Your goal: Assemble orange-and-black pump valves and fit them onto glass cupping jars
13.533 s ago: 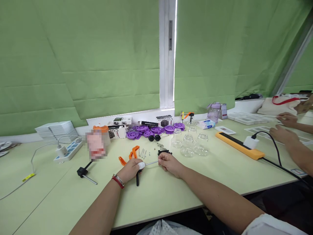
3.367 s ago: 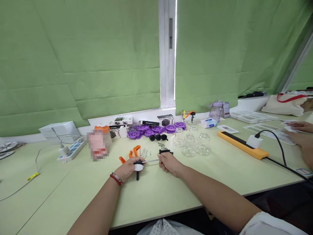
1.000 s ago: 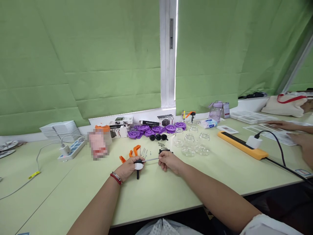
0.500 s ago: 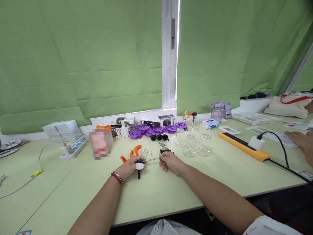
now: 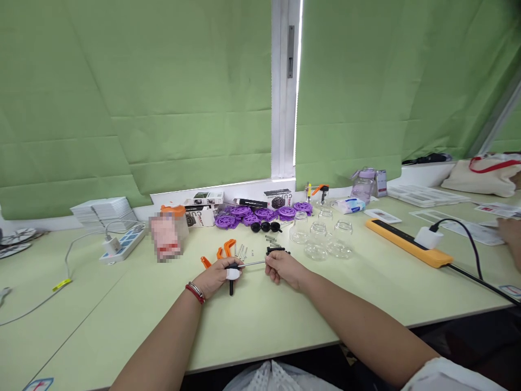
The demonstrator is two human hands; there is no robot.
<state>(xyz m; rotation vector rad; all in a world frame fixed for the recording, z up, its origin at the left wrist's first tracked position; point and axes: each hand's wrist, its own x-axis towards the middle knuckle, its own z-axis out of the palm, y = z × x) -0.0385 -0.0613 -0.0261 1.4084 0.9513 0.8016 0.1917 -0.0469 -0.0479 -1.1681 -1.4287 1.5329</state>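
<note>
My left hand [image 5: 215, 279], with a white wrap on one finger, is closed around a black part [image 5: 232, 287] whose lower end sticks out below the fingers. From that grip a thin metal rod [image 5: 253, 264] runs level to my right hand [image 5: 283, 266]. The right fingers pinch the rod's far end; what else they hold is hidden. Just behind the right hand lie small black pieces [image 5: 277, 250] and several springs [image 5: 271, 240]. Orange curved handles [image 5: 229, 248] and metal pins [image 5: 241, 252] rest behind my left hand.
Several clear glass jars [image 5: 317, 237] stand right of centre. Black round knobs [image 5: 265, 227], purple discs [image 5: 287, 213] and boxes [image 5: 200, 216] line the back. Left is a white power strip [image 5: 128, 244]; right, a yellow one [image 5: 407, 244]. Another person's hand [image 5: 510, 236] is at the far right.
My hands keep the same hold on the rod and black part, almost unmoved. The view has shifted slightly. The other person's hand has moved right, off the papers.
</note>
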